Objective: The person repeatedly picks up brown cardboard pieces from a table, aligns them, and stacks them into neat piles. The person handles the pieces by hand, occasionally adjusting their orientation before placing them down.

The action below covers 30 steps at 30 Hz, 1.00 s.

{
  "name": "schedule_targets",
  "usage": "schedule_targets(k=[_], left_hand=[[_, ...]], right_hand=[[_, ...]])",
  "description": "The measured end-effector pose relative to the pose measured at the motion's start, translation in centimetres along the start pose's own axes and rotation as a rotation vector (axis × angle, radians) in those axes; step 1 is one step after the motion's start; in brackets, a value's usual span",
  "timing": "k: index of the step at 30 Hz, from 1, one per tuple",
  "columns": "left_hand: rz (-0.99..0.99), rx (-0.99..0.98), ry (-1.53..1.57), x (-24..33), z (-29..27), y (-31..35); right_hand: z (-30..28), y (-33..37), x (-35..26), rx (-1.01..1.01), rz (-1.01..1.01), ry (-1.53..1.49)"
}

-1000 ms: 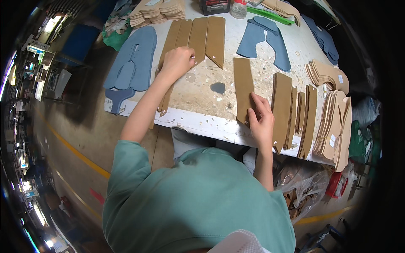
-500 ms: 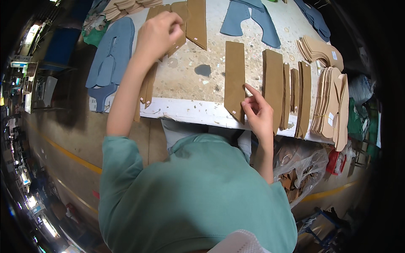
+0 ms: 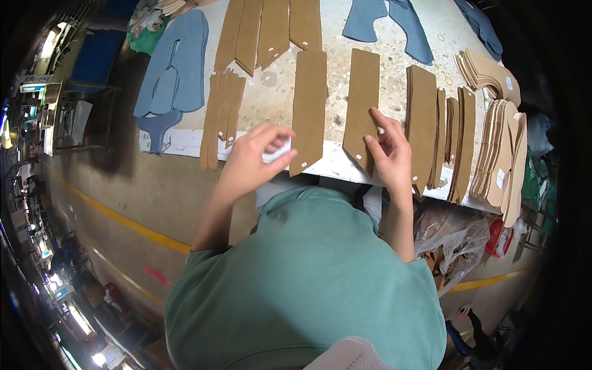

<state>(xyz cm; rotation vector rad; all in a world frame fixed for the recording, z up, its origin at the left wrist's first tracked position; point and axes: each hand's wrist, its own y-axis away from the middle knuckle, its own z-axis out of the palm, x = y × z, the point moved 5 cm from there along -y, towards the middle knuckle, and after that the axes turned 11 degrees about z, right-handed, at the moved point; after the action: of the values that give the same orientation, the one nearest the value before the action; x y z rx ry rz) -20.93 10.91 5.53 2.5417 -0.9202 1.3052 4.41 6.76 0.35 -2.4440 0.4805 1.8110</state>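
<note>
Two brown leather-like strips with slanted lower ends lie side by side before me, a left strip and a right strip. Each bears a small white label near its lower end. My left hand, slightly blurred, is just left of the left strip, its fingers loosely curved and apart with nothing visible in them. On the right strip's right edge rest the thumb and index fingertip of my right hand, its fingers spread. A small white piece shows at one of that hand's fingers.
More brown strips and narrow bands lie left. Blue pieces are at the far left and back. Brown stacks and tan bundles line the right. A plastic bag of scraps sits below the table edge.
My left hand has come from the far-left strips toward the near edge. A second brown strip now lies left of the first. My right hand stays at its strip; the view has shifted.
</note>
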Motion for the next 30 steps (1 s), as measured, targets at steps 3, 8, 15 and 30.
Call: schedule_targets(k=[3, 8, 15, 30], left_hand=[[-0.086, 0.268, -0.076, -1.3, 1.7, 0.4], [-0.059, 0.237, -0.223, -1.9, 3.2, 0.5], [-0.086, 0.214, 0.431, -2.7, 2.9, -2.0], [-0.106, 0.082, 0.277, -4.1, 1.3, -0.7]], right_hand=[[0.2, 0.1, 0.0, -0.03, 0.014, -0.006], [0.5, 0.8, -0.5, -0.076, 0.026, -0.004], [1.4, 0.9, -1.6, -0.054, -0.043, 0.102], [5.0, 1.6, -2.4, -0.185, -0.02, 0.061]])
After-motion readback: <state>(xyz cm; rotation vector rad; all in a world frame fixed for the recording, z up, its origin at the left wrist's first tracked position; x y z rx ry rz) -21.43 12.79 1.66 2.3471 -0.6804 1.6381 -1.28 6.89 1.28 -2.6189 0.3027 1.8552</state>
